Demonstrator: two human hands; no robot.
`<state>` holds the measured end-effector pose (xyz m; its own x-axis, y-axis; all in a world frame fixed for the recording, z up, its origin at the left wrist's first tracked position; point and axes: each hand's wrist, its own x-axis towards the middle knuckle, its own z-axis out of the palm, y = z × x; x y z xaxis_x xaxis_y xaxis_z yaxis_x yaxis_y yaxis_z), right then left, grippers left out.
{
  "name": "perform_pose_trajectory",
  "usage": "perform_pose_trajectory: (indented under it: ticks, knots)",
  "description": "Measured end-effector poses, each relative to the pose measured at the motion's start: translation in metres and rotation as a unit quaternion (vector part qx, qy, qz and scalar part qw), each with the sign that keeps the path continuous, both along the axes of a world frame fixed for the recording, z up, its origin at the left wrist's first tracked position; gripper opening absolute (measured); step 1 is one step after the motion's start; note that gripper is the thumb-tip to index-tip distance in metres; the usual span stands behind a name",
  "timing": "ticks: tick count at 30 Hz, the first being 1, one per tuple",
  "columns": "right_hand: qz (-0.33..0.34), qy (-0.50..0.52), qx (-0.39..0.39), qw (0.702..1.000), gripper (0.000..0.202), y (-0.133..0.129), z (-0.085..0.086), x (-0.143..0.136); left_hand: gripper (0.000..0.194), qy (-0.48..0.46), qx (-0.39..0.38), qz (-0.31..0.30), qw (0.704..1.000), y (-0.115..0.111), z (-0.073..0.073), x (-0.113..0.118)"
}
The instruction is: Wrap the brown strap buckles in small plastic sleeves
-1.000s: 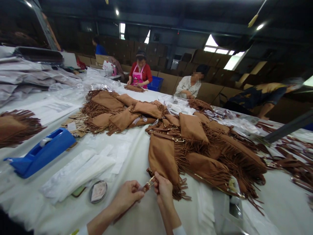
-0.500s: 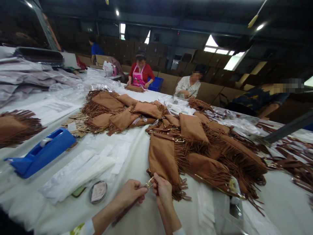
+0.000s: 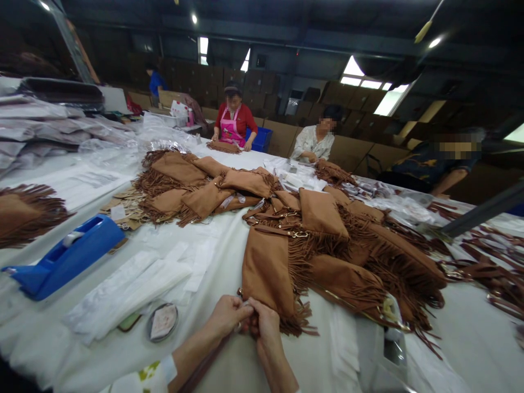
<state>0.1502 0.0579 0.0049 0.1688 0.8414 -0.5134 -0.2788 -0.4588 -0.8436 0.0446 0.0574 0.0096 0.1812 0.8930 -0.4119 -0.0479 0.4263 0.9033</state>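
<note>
Both my hands meet at the lower edge of a brown fringed bag (image 3: pixel 268 267), at the bottom centre of the head view. My left hand (image 3: pixel 229 316) pinches a brown strap (image 3: pixel 208 363) that trails down toward the near edge. Fingertips touching it, my right hand (image 3: pixel 264 322) is closed at the strap's end, where the metal clasp is mostly hidden by the fingers. A small ring shows at the bag's corner, just above my left hand. More brown fringed bags (image 3: pixel 325 213) are heaped beyond and to the right.
On the left are a blue tape dispenser (image 3: pixel 69 254), white sheets (image 3: pixel 126 289) and a small round dish (image 3: pixel 162 322). A clear dispenser (image 3: pixel 382 349) stands at the lower right. Plastic-wrapped items lie farther back. Several people are across the table, one in a pink apron (image 3: pixel 231 128).
My hands have come together, and the clasp that showed between them is now mostly covered. The near bag's lower left corner has shifted slightly left. The person at the right has moved.
</note>
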Motion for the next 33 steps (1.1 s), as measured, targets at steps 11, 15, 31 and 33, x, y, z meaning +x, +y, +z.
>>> perform_pose_trajectory:
  ticks: [11, 15, 31, 33]
  knots:
    - [0.042, 0.043, 0.007, 0.998, 0.059, -0.023, -0.005, 0.013, 0.051, -0.112, -0.073, 0.06, 0.989, 0.009, 0.005, 0.004]
    - [0.079, 0.061, 0.027, 0.995, 0.049, -0.029, -0.011, 0.009, 0.048, -0.146, -0.101, 0.051, 0.983, 0.015, 0.01, 0.005]
    - [0.122, 0.075, 0.02, 0.989, 0.047, -0.031, -0.005, 0.002, 0.048, -0.124, -0.114, 0.105, 0.98, -0.036, -0.013, -0.028]
    - [0.14, 0.08, 0.01, 0.987, 0.05, -0.031, -0.002, 0.002, 0.046, -0.128, -0.12, 0.11, 0.978, -0.035, -0.013, -0.027]
